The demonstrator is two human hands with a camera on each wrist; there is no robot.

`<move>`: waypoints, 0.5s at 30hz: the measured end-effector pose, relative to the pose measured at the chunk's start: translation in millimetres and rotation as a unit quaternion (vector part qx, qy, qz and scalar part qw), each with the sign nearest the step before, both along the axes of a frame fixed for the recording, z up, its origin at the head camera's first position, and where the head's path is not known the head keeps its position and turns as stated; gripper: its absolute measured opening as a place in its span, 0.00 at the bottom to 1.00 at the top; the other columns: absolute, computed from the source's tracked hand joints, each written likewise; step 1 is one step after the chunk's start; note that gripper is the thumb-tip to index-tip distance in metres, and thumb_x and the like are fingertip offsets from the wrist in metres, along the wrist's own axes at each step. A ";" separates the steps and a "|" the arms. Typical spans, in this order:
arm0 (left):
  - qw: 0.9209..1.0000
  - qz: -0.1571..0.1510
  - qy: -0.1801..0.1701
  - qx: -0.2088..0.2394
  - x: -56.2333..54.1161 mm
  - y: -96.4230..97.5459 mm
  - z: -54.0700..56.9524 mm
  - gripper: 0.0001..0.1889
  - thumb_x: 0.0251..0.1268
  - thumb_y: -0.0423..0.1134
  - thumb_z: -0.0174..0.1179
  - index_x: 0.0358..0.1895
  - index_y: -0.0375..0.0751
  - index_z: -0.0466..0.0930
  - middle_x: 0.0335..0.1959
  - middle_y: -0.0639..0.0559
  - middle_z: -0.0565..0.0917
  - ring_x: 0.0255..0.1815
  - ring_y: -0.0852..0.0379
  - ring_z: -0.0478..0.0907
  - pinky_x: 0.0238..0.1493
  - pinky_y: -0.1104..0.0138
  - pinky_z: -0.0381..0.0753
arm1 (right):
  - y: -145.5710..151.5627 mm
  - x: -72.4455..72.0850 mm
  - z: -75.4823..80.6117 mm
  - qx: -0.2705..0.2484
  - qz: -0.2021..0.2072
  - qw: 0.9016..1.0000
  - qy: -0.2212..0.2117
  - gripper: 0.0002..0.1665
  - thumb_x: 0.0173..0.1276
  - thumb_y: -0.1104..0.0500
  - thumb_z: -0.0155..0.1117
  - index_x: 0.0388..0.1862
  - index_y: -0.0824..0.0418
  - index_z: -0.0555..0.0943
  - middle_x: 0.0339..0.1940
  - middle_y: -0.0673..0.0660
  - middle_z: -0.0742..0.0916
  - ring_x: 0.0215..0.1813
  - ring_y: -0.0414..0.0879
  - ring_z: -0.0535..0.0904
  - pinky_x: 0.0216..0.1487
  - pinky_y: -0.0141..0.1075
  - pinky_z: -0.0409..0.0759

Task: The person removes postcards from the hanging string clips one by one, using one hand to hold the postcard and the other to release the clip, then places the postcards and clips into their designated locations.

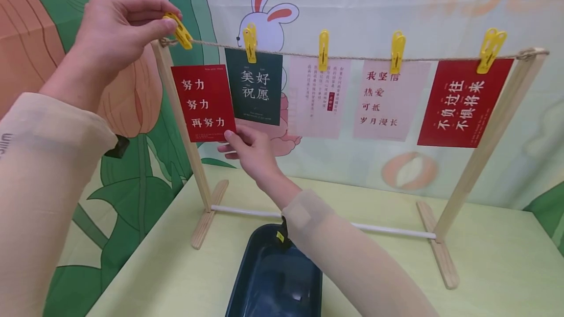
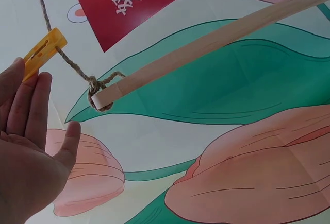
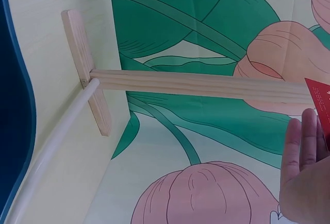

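Up by the left end of the twine line (image 1: 291, 54), my left hand (image 1: 110, 28) pinches a yellow clothespin (image 1: 182, 34) between thumb and fingers. The left wrist view has the clothespin's jaw end (image 2: 54, 39) at the twine, close to the knot. Lower down, my right hand (image 1: 260, 155) holds a red card (image 1: 204, 101) with white characters by its bottom right corner, thumb on the front. The card's top edge sits below the twine, apart from the clothespin. In the right wrist view, only an edge of the red card (image 3: 322, 105) shows beside the fingers.
A dark green card (image 1: 255, 106), two pink cards (image 1: 315, 121) and another red card (image 1: 449, 131) hang from yellow clothespins. Wooden posts (image 1: 489, 131) and a white rod (image 1: 387, 230) form the stand. A dark blue tray (image 1: 246, 253) lies in front, partly behind my right sleeve.
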State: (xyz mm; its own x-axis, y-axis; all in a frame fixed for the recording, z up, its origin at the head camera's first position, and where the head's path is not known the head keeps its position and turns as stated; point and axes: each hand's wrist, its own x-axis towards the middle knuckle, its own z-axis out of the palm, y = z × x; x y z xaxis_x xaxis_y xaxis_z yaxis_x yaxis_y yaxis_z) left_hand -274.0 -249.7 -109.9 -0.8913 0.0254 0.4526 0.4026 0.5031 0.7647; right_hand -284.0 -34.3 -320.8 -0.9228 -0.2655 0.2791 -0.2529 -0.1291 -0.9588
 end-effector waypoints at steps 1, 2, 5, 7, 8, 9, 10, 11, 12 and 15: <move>1.000 -0.001 0.000 0.006 0.5 0.1 -0.3 0.17 0.77 0.43 0.65 0.65 0.50 0.87 0.55 0.61 0.89 0.57 0.61 0.79 0.55 0.81 0.78 | 1.2 0.2 -1.2 0.002 0.000 1.000 0.001 0.20 0.82 0.56 0.65 0.68 0.58 0.83 0.57 0.53 0.91 0.50 0.48 0.92 0.56 0.41 0.88; 1.000 -0.002 0.002 0.012 0.9 0.3 -0.7 0.17 0.77 0.43 0.65 0.64 0.50 0.87 0.54 0.61 0.89 0.57 0.61 0.79 0.55 0.81 0.78 | 2.5 0.5 -2.5 0.005 0.000 1.000 0.002 0.20 0.82 0.56 0.65 0.68 0.58 0.83 0.57 0.53 0.91 0.50 0.48 0.92 0.56 0.41 0.88; 1.000 0.002 0.003 0.015 1.9 1.3 -1.8 0.17 0.77 0.43 0.66 0.64 0.50 0.88 0.54 0.62 0.90 0.57 0.61 0.79 0.55 0.81 0.78 | 6.4 0.6 -6.4 0.014 0.004 1.000 0.002 0.20 0.82 0.56 0.64 0.68 0.58 0.83 0.57 0.54 0.91 0.50 0.48 0.92 0.56 0.41 0.88; 1.000 0.006 0.005 0.009 2.2 1.9 -2.7 0.17 0.77 0.43 0.66 0.64 0.50 0.88 0.54 0.62 0.90 0.57 0.61 0.78 0.55 0.81 0.78 | 8.8 0.7 -8.0 0.019 0.006 1.000 0.002 0.20 0.82 0.56 0.64 0.68 0.59 0.83 0.58 0.54 0.91 0.50 0.48 0.92 0.55 0.41 0.88; 1.000 0.008 0.005 0.005 2.4 2.0 -3.0 0.17 0.77 0.44 0.66 0.64 0.50 0.88 0.55 0.62 0.90 0.58 0.61 0.77 0.55 0.81 0.78 | 10.0 1.0 -8.3 0.021 0.008 1.000 0.002 0.20 0.82 0.56 0.64 0.69 0.59 0.82 0.58 0.55 0.91 0.50 0.48 0.92 0.55 0.41 0.88; 1.000 0.012 0.006 0.001 2.4 1.8 -3.3 0.17 0.77 0.44 0.65 0.64 0.51 0.88 0.55 0.62 0.90 0.58 0.61 0.77 0.55 0.80 0.78 | 11.0 1.4 -8.3 0.023 0.010 1.000 0.003 0.21 0.82 0.56 0.64 0.69 0.59 0.82 0.59 0.55 0.90 0.50 0.48 0.92 0.55 0.41 0.88; 1.000 0.012 0.007 -0.001 2.4 1.5 -3.6 0.17 0.77 0.45 0.66 0.64 0.51 0.88 0.55 0.61 0.90 0.58 0.61 0.77 0.55 0.80 0.78 | 11.8 1.9 -8.2 0.025 0.011 1.000 0.003 0.21 0.82 0.56 0.64 0.69 0.60 0.82 0.59 0.56 0.90 0.50 0.48 0.92 0.55 0.41 0.88; 1.000 0.012 0.008 -0.003 2.2 0.7 -4.0 0.17 0.77 0.45 0.66 0.64 0.51 0.88 0.55 0.61 0.89 0.58 0.60 0.77 0.55 0.81 0.78 | 12.7 2.5 -8.1 0.027 0.013 1.000 0.004 0.21 0.82 0.56 0.65 0.69 0.60 0.82 0.59 0.56 0.90 0.50 0.48 0.92 0.55 0.41 0.88; 1.000 0.011 0.010 -0.004 2.4 0.1 -4.3 0.17 0.77 0.45 0.66 0.64 0.51 0.88 0.55 0.61 0.89 0.58 0.60 0.77 0.55 0.81 0.78 | 13.5 3.1 -8.2 0.029 0.013 0.999 0.004 0.21 0.82 0.56 0.65 0.69 0.59 0.82 0.59 0.56 0.90 0.51 0.48 0.92 0.55 0.41 0.88; 1.000 0.006 0.015 -0.001 2.2 -2.3 -5.7 0.17 0.77 0.44 0.66 0.64 0.50 0.88 0.55 0.62 0.90 0.57 0.61 0.78 0.55 0.81 0.78 | 15.1 4.0 -9.6 0.031 0.016 0.999 0.006 0.21 0.81 0.56 0.65 0.69 0.59 0.82 0.59 0.55 0.90 0.51 0.48 0.92 0.55 0.41 0.88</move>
State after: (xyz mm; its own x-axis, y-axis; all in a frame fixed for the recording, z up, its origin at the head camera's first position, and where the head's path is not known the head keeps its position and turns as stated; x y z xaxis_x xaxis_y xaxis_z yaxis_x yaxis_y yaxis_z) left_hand -271.8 -252.0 -115.6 -0.8779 0.0162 0.4786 0.4191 0.5095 0.7515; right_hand -280.1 -19.2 -330.4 -0.9104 -0.3115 0.2722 -0.2612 -0.0774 -0.9622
